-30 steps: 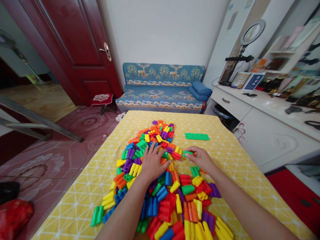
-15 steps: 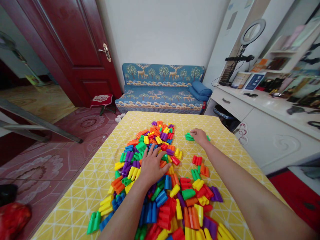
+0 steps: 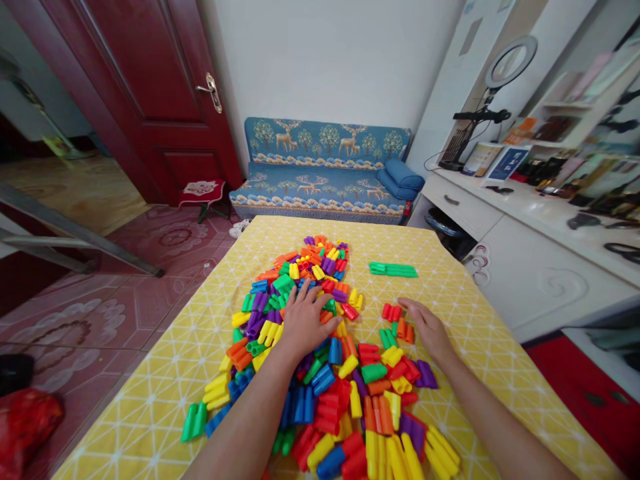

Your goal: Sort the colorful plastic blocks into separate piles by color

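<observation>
A big heap of coloured plastic building blocks, each shaped like joined tubes, spreads over the table. My left hand (image 3: 306, 321) lies across the middle of this heap, fingers spread, holding nothing visible. My right hand (image 3: 425, 327) hovers at the heap's right edge, fingers apart and without a block. Nearest to it are an orange block (image 3: 405, 331) and a red block (image 3: 391, 312). A green block (image 3: 387, 338) lies just left of these. Farther back, a row of joined green blocks (image 3: 393, 269) rests by itself on the cloth.
A yellow patterned cloth (image 3: 440, 280) covers the table. Behind it stands a blue sofa (image 3: 320, 180), with a small red stool (image 3: 203, 191) to its left. A white dresser (image 3: 530, 260) with a ring light (image 3: 511, 63) is at the right.
My right hand has let go of the green blocks and come back toward me, beside the red and orange blocks. My left hand stays on the heap.
</observation>
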`<state>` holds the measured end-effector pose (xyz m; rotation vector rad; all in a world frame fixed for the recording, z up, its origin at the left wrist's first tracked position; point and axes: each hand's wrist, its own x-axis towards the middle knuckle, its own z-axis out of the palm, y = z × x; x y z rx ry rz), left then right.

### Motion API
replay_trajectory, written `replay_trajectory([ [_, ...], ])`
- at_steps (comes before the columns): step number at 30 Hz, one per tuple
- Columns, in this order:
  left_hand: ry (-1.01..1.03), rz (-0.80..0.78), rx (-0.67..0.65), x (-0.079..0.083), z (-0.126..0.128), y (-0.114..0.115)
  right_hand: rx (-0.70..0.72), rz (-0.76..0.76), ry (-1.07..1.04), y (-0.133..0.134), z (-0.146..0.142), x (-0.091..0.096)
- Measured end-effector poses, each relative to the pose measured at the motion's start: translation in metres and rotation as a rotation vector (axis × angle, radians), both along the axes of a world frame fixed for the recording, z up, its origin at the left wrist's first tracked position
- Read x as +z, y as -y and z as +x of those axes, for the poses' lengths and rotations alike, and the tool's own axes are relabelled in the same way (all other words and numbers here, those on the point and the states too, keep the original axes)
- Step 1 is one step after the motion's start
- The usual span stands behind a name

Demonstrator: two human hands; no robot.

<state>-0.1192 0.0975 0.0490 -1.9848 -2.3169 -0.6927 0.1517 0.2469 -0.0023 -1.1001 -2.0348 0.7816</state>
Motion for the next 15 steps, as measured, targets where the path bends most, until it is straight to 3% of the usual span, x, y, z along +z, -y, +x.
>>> replay_trajectory([
  [3, 0.01, -0.001, -0.004, 0.001, 0.0, 0.001, -0.013, -0.045, -0.04, 0.029, -0.018, -0.004],
  [6, 0.039, -0.015, -0.044, 0.003, -0.004, 0.004, 0.044, -0.102, -0.122, 0.048, -0.071, -0.001],
  [11, 0.21, -0.068, -0.149, 0.013, -0.022, 0.014, -0.068, -0.213, -0.298, 0.071, -0.161, 0.01],
  [15, 0.358, -0.026, -0.134, 0.016, -0.031, 0.018, 0.081, -0.224, -0.365, 0.092, -0.187, 0.02],
])
